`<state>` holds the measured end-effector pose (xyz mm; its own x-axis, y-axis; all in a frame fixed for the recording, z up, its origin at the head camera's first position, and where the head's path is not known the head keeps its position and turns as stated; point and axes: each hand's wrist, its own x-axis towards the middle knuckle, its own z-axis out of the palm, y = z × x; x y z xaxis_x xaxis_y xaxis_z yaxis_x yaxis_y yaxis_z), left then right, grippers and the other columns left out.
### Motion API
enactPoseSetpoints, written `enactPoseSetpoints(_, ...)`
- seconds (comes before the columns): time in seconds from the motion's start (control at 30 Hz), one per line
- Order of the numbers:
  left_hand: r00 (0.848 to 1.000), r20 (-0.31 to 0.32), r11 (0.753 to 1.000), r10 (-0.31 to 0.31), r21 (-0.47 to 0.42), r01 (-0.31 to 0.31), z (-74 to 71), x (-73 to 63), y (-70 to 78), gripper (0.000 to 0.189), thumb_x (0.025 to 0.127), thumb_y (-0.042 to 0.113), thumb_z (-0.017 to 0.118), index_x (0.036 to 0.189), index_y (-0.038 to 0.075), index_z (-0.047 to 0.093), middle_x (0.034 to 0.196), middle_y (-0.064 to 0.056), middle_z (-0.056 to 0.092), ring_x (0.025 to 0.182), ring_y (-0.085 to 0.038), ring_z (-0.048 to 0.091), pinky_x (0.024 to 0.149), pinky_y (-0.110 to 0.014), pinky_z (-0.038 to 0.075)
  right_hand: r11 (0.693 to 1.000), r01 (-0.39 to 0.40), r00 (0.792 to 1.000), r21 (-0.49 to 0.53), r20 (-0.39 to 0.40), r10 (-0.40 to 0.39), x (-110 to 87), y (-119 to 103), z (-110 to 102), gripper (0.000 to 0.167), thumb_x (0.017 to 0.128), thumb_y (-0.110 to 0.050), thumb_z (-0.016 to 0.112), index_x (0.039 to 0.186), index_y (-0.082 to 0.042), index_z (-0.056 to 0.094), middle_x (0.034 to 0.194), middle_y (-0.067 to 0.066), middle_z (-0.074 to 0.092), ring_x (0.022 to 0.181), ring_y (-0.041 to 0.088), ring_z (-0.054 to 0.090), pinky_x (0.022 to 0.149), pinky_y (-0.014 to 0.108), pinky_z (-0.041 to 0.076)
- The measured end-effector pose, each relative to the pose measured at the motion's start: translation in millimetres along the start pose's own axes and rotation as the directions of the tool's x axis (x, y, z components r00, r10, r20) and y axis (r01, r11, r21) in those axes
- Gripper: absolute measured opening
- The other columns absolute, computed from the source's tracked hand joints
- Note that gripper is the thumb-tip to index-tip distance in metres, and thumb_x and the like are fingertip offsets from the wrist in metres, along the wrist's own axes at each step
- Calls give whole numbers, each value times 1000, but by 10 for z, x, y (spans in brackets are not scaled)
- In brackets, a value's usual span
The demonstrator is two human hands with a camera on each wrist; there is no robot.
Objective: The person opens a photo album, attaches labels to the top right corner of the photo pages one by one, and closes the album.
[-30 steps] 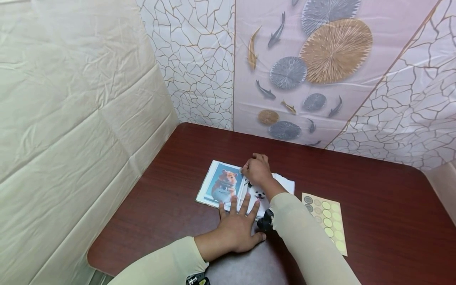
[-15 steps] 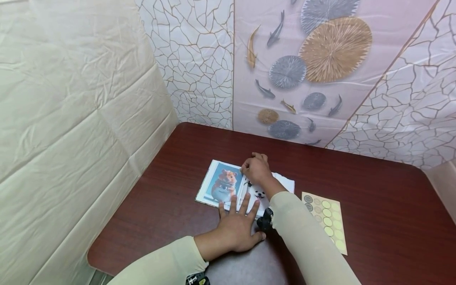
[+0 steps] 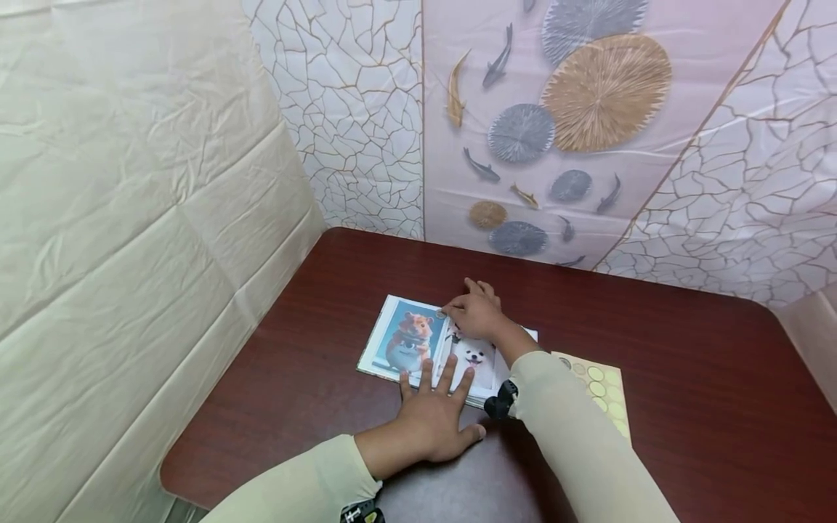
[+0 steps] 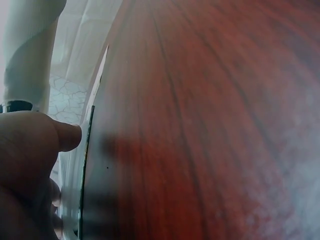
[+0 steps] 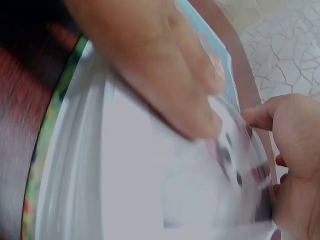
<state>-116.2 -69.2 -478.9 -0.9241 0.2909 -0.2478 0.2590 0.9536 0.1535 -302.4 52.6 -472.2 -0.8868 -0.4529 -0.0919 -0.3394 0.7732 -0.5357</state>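
Right sleeve [image 3: 582,436] hid the near left part of the sticker sheet [image 3: 604,388] and the right side of the open album [image 3: 431,347]. Right wrist view was blurred. Left hand [image 3: 434,421] lay flat, fingers spread, on the album's near edge. Right hand [image 3: 479,314] rested on the album's far edge, fingertips pressing a small sticker [image 3: 441,314]; grip detail unclear. The album lay mid-table [image 3: 686,349], bare wood all round, walls well apart.

The right sleeve [image 3: 575,436] hides perhaps half the sticker sheet [image 3: 604,388].
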Motion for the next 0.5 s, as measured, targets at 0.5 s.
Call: enactPoseSetpoints(0.5,1000,16,1000,-16,-23,17,-33,10,-16,86,96,75,42,165,35,11,172,-3,0,154,-42,6,112,-75,13,996,84,987,10,-140,-82,-314,211,-224,24,103,-23,63,118,-12,77,163,22,28,150,46,13,115,70,9)
